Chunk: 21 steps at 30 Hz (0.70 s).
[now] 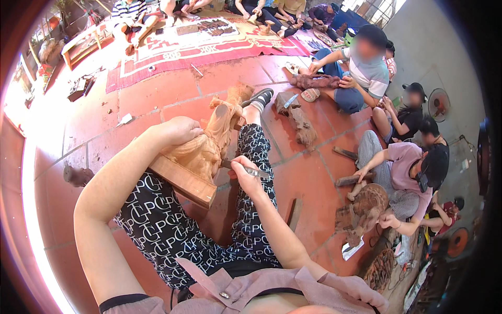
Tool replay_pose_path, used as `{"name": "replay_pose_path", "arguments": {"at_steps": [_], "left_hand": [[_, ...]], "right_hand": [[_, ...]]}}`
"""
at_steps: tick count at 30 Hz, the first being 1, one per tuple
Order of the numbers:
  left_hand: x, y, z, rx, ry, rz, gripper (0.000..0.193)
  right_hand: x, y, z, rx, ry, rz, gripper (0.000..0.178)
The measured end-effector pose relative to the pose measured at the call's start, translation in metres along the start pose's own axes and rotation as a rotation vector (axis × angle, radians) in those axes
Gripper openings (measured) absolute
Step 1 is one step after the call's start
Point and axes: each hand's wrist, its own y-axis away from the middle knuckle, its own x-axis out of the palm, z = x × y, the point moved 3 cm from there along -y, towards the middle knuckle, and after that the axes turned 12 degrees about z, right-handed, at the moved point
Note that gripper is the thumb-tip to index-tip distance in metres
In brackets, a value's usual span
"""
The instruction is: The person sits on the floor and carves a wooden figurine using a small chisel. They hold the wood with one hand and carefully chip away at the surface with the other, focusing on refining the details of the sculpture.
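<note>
A wooden figure (210, 137) rests tilted on the left thigh (157, 212), its main form apparently cut, finer finishing probably left. The left hand (182, 129) curls its fingers over it; the right hand (246, 176) grips a slim tool (257, 172).

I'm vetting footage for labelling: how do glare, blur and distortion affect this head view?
In the head view, glare bleaches the left part of the floor; in the head view, the left-hand bright strip bows along the dark rim; in the head view, the pale-shirted co-worker's head is blurred, while the wooden carving and right hand look fairly clear.
</note>
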Motion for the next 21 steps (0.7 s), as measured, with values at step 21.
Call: {"name": "replay_pose_path", "arguments": {"at_steps": [21], "left_hand": [[-0.008,0.004,-0.006,0.050,0.022,0.004,0.035]], "right_hand": [[0.027,0.003,-0.001,-0.352,0.441,-0.110,0.012]]}}
